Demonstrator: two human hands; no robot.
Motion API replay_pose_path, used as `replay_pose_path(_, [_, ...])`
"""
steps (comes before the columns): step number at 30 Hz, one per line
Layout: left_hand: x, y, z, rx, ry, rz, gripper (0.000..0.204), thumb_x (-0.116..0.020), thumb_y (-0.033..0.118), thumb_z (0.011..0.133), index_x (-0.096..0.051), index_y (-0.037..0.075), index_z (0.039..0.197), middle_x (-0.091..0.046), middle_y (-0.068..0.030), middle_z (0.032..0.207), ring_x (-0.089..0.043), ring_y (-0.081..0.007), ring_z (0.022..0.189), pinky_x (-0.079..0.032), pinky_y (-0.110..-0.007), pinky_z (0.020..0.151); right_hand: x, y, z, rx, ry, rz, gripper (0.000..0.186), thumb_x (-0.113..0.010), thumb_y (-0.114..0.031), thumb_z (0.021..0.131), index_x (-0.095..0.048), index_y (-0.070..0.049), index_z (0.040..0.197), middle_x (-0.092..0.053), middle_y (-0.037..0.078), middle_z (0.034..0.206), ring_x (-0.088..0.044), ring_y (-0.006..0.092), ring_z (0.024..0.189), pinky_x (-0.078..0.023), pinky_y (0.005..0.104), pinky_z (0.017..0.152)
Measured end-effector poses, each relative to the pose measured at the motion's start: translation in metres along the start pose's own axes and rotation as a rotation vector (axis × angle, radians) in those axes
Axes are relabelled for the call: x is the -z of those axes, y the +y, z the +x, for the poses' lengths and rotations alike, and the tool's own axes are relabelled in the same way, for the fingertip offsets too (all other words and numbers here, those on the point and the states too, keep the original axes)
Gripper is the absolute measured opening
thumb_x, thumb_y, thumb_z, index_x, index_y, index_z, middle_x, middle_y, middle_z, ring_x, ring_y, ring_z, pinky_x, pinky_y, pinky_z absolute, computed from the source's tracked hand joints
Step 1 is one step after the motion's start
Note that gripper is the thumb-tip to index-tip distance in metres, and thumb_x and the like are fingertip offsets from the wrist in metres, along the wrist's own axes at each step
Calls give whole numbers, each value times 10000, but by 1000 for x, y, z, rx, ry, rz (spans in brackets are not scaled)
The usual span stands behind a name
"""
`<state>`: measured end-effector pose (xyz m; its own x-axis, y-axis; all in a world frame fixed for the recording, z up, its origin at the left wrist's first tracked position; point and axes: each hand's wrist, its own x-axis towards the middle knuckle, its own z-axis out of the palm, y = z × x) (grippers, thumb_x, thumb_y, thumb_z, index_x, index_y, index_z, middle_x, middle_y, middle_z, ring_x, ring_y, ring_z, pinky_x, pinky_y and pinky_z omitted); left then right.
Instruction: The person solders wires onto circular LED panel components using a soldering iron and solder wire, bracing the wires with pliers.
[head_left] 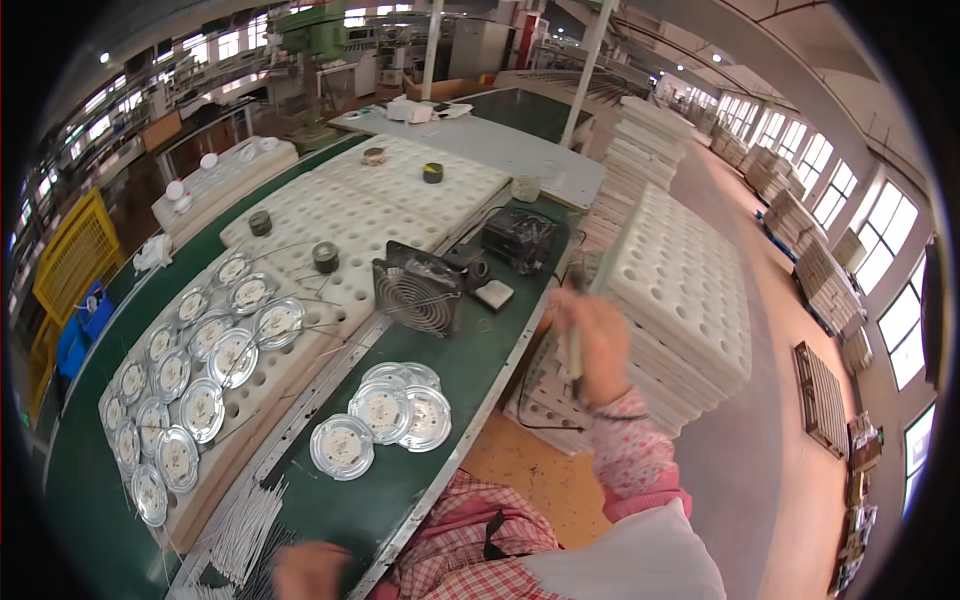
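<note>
My right hand (600, 345) is raised past the bench's right edge, its fingers closed round a slim soldering iron (574, 352), blurred by motion. My left hand (310, 570) is low by the bench's near edge, beside a bundle of white wires (240, 530) and some dark ones. Motion smears its fingers, so its grip is unclear. Between the hands, several round silver discs with white centres (382, 412) lie overlapping on the green bench top (300, 500). More such discs (203, 410) stand in rows on a white foam tray (290, 395), thin wires rising from some.
A black fan (418, 295) with a wire grille stands mid-bench, near a sponge holder (493, 293) and a dark box (520, 238). Solder rolls (325, 257) sit on the foam trays. Stacked perforated foam trays (680, 290) rise at the right, and a yellow crate (75, 255) is far left.
</note>
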<state>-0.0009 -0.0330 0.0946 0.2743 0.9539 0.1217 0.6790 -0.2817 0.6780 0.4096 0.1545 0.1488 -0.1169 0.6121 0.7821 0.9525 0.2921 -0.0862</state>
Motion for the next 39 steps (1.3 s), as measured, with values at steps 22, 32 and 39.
replay_pose_path(22, [-187, -46, -82, -121, 6, -46, 334, -721, 177, 752, -670, 100, 1072, -677, -70, 998, -673, -289, 901, -520, -426, 779, 126, 166, -23, -235, 213, 215, 224, -577, -54, 979, -505, -70, 1191, -616, 118, 991, -640, 181, 792, -522, 291, 724])
replay_pose_path(32, [-72, 11, 16, -72, 45, -389, 243, -499, 154, 994, -720, 56, 970, -720, -72, 1067, -690, -214, 944, -531, -320, 848, 78, 37, 68, -28, 228, 618, 190, -544, 0, 987, -437, -53, 1135, -551, 195, 1201, -620, 216, 920, -521, 339, 855])
replay_pose_path(39, [160, -90, 24, 252, 944, -1182, 724, -421, 580, 1022, -563, -76, 1294, -637, -159, 1288, -602, -273, 1201, -464, -370, 1039, -39, -44, 157, -51, 74, 1448, 180, -554, -81, 939, -445, -67, 1081, -506, 59, 1040, -549, 187, 988, -433, 352, 958])
